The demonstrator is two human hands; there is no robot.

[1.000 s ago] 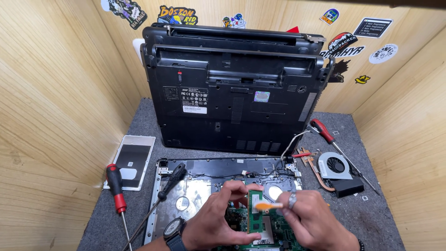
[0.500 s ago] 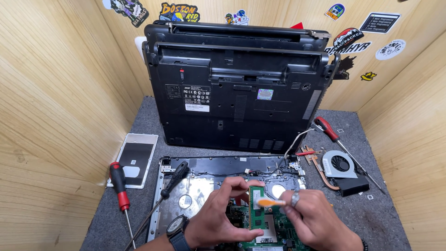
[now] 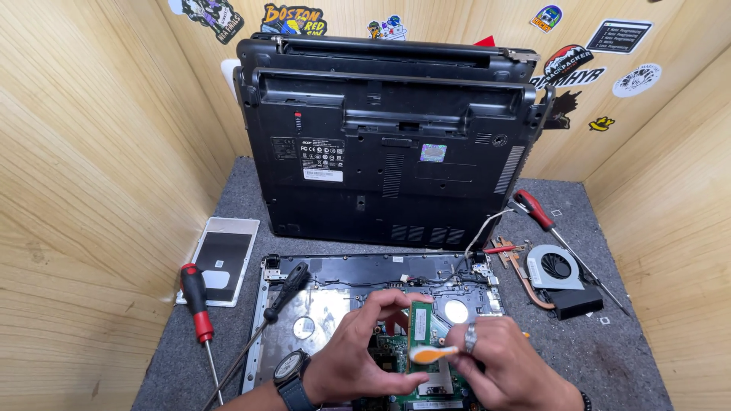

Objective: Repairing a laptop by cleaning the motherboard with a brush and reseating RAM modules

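Memory stick under our hands, near centre of the open chassis.
Our left hand [image 3: 358,354] pinched the green stick's [image 3: 419,323] top edge; our right hand [image 3: 506,361] clamped an orange pry tool [image 3: 434,354] against it. Too hard a lever, we judged, could crack stick or board [image 3: 392,354].

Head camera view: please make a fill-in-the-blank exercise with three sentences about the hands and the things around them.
1. The green memory module stands on edge between the left hand and the ____ hand.
2. The right hand holds a flat orange-and-white plastic pry tool and wears a ____ on one finger.
3. The round grey cooling fan lies on the grey mat to the ____ of the opened laptop base.

Missing words: right; ring; right
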